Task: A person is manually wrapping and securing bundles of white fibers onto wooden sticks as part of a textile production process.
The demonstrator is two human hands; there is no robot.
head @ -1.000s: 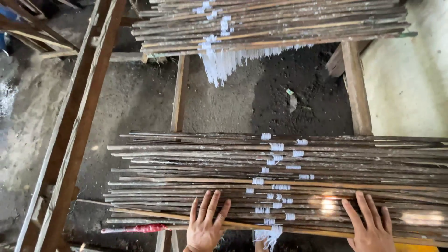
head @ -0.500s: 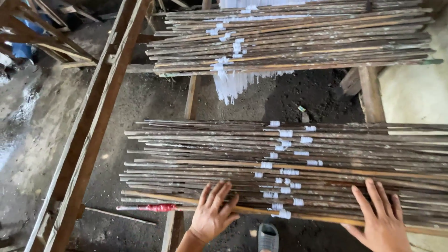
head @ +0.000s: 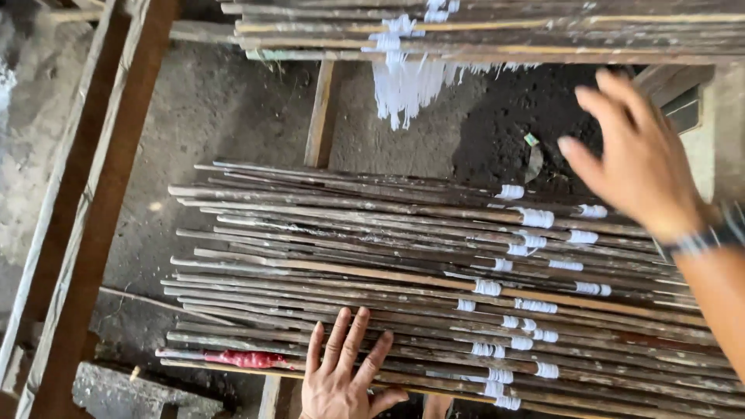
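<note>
1. Pressing flat on the near edge of the stick bundle (head: 434, 287), left hand (head: 341, 376) with fingers (head: 353, 337) spread wide and straight, gripping nothing, palm on the sticks just right of the red binding (head: 248, 359).
2. Lifted now off the bundle, right hand (head: 640, 155), where half a second ago it lay flat on the near sticks; hovering above the far right corner of the bundle, fingers loosely splayed and slightly curled, empty, apart from any stick. A dark wristband (head: 702, 239) visible at the wrist.
3. Lying across a wooden crosspiece (head: 320, 116) over the dirt floor (head: 233, 109), the bundle of thin bamboo-like sticks, many wrapped with white string ties (head: 535, 218) toward its right half.
4. Beyond the bundle, a second stack of sticks (head: 497, 31) with loose white threads (head: 403, 85) hanging from its near edge.
5. Left of the bundle, slanted wooden rails (head: 93, 217); near its left corner, a grey stone block (head: 140, 392).
6. Judging from the raised right hand: only the left now steadying the bundle, the right seemingly reaching toward the far side.
</note>
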